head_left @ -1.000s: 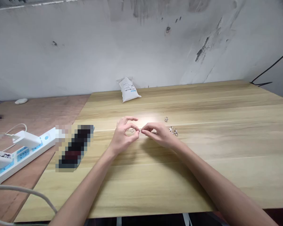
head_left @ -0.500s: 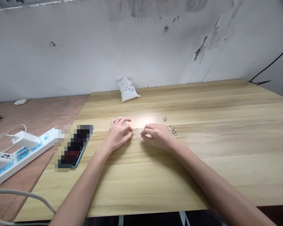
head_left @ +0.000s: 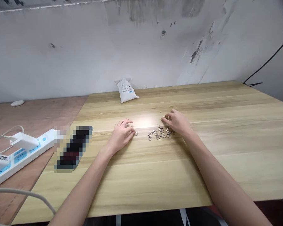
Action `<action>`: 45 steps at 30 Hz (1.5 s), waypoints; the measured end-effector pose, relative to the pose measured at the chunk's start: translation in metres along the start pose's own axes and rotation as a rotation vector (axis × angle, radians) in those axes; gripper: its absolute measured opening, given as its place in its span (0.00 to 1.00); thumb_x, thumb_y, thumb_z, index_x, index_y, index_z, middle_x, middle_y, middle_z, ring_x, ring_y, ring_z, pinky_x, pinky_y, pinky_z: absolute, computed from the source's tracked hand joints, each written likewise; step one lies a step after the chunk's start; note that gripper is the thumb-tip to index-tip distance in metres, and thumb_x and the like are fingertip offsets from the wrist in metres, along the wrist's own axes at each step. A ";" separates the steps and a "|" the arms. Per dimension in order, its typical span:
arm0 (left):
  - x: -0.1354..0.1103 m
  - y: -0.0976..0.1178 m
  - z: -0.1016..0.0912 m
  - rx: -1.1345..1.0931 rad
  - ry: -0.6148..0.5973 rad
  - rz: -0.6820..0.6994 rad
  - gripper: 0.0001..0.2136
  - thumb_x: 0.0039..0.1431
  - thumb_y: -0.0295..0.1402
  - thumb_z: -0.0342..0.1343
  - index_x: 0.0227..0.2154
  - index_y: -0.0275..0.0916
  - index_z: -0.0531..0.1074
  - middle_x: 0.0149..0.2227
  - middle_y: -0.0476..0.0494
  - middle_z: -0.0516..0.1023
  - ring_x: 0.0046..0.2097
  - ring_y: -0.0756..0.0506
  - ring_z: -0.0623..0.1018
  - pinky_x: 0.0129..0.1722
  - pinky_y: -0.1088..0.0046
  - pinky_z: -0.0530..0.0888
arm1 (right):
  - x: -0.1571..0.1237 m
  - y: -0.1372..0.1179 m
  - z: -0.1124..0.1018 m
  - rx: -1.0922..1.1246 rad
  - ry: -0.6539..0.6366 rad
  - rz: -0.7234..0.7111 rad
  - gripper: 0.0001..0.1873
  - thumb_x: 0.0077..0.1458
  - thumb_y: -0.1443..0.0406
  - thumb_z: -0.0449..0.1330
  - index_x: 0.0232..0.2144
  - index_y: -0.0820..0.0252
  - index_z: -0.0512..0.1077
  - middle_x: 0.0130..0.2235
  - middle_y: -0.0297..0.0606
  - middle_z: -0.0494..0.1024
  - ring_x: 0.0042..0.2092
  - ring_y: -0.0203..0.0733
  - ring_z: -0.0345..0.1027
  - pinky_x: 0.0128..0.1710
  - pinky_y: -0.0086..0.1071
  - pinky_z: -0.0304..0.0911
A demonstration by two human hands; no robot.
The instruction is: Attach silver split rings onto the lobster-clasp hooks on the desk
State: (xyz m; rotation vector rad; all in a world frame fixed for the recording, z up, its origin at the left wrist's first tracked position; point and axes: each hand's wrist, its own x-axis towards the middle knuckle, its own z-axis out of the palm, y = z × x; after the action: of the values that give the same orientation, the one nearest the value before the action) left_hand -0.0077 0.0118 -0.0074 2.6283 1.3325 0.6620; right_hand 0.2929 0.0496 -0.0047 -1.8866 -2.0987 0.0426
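Observation:
Small silver lobster clasps [head_left: 157, 137] lie in a loose group on the wooden table, between my two hands. At the group's far right edge, my right hand [head_left: 179, 123] is closed, thumb and index finger pinching a clasp [head_left: 163, 117] that barely shows at their tips. My left hand [head_left: 121, 135] rests to the left of the group with its fingers curled and thumb against the index finger. From its fingertips sticks a thin metal ring [head_left: 135, 134], seemingly the end of another clasp. More metal glints beneath the left fingers, too small to make out.
A white labelled pouch [head_left: 127, 91] stands against the wall. To the left lies a blurred-out phone [head_left: 74, 147]. Beyond it a white power strip [head_left: 23, 153] with plugged-in chargers and cables sits on a brown surface [head_left: 68, 108]. A black cable [head_left: 269, 61] runs at the far right.
My right hand has moved right and away from me, uncovering several clasps that it hid. My left hand has stayed nearly in place. The view has shifted slightly.

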 end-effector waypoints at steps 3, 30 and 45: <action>-0.001 0.000 -0.004 0.016 0.048 -0.024 0.06 0.62 0.31 0.53 0.33 0.42 0.76 0.53 0.40 0.72 0.61 0.37 0.66 0.56 0.53 0.65 | -0.001 -0.010 -0.001 0.001 -0.037 -0.033 0.13 0.60 0.60 0.55 0.32 0.57 0.79 0.35 0.39 0.77 0.34 0.41 0.69 0.28 0.31 0.52; 0.002 0.039 -0.003 -0.108 0.330 -0.006 0.06 0.64 0.34 0.54 0.38 0.43 0.76 0.44 0.44 0.77 0.47 0.43 0.73 0.49 0.63 0.66 | -0.032 -0.090 0.010 1.483 -0.436 -0.061 0.20 0.53 0.49 0.64 0.32 0.61 0.73 0.24 0.30 0.70 0.21 0.28 0.54 0.23 0.27 0.55; 0.006 0.037 -0.008 -0.685 0.238 -0.292 0.11 0.61 0.41 0.56 0.30 0.41 0.77 0.46 0.42 0.74 0.51 0.42 0.74 0.51 0.62 0.72 | -0.038 -0.097 0.000 1.286 -0.374 -0.196 0.19 0.55 0.50 0.61 0.30 0.61 0.74 0.27 0.32 0.70 0.25 0.30 0.53 0.23 0.27 0.48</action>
State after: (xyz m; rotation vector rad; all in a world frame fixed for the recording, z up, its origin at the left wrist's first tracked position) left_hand 0.0189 -0.0068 0.0126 1.8208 1.2185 1.1571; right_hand 0.2026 0.0001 0.0096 -0.8910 -1.6537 1.3922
